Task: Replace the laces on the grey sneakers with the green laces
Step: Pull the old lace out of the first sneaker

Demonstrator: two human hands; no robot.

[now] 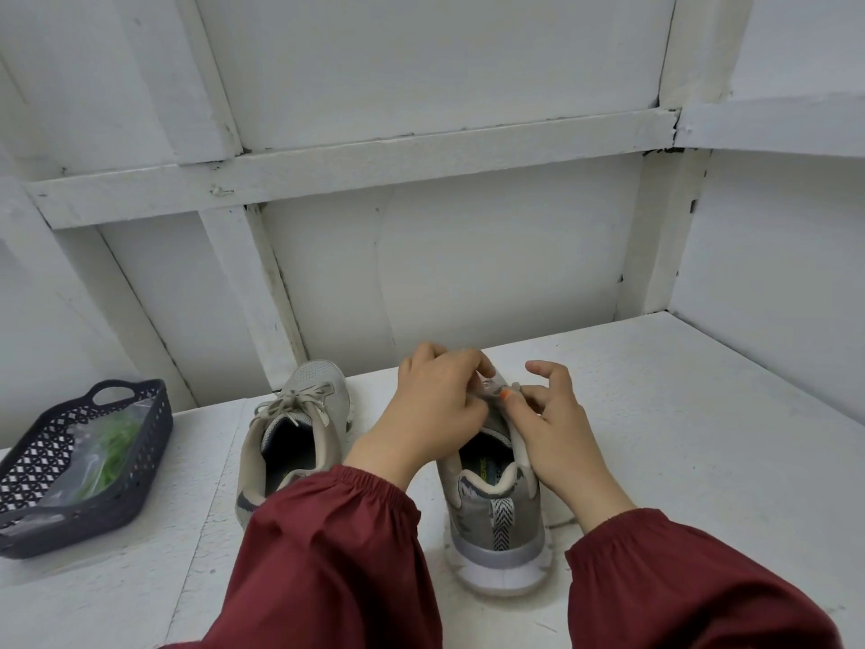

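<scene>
**A:** Where do the grey sneakers sit?

**B:** Both on the white desk (678, 437), heels toward the wearer, toes toward the panelled wall (421, 110). The tied sneaker (318, 381) stands to the left, its pale lace (292, 402) in a bow. The second sneaker (496, 522) stands just beside it on the right, upright, with its herringbone heel tab facing the camera.

**A:** Left grip?

**B:** The left grip (430, 405) reaches in over the tied sneaker's heel. Its fingers curl down over the second sneaker's tongue and eyelet rows and hold the upper. Narrow, closed round the shoe.

**A:** Right grip?

**B:** The right grip (557, 428) is at the right side of the same shoe. Thumb and forefinger pinch a short grey strand (515, 385) at the top eyelets. The other fingers are lifted and loosely bent. An orange nail shows at the pinch. The hands hide most of the lacing, so I cannot tell how much is threaded.

**A:** Green laces?

**B:** The green laces (114, 442) are in a clear plastic bag (79, 433) inside the dark perforated basket (150, 461). The basket is at the desk's left edge, well apart from both shoes.

**A:** Anything else?

**B:** Maroon sleeves (327, 555) with gathered cuffs on both arms. A thin loose strand (559, 524) lies on the desk beside the second sneaker's heel, on its right side
</scene>
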